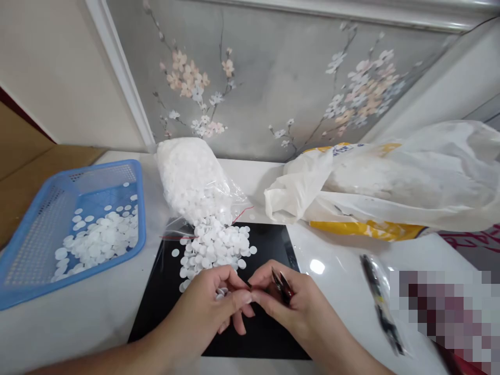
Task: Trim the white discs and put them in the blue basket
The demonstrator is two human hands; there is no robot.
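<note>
My left hand (222,302) is closed, with a few small white discs (221,292) cupped in its fingers. Its thumb and forefinger pinch at the same spot as the fingertips of my right hand (291,294); what lies between the tips is too small to make out. Tucked in my right hand is a small tool with pointed metal jaws and a red part (282,285), its tips aimed up and away. Just beyond both hands, a heap of white discs (216,242) spreads over a black mat (250,341), spilling from a clear plastic bag (187,177).
On the left stands a blue plastic basket (141,208) holding more white discs. A large white and yellow plastic bag (383,182) lies back right. A wrapped black tool (380,302) rests on the white table (332,307). Behind is a flower-painted panel (269,78); cardboard (23,161) sits far left.
</note>
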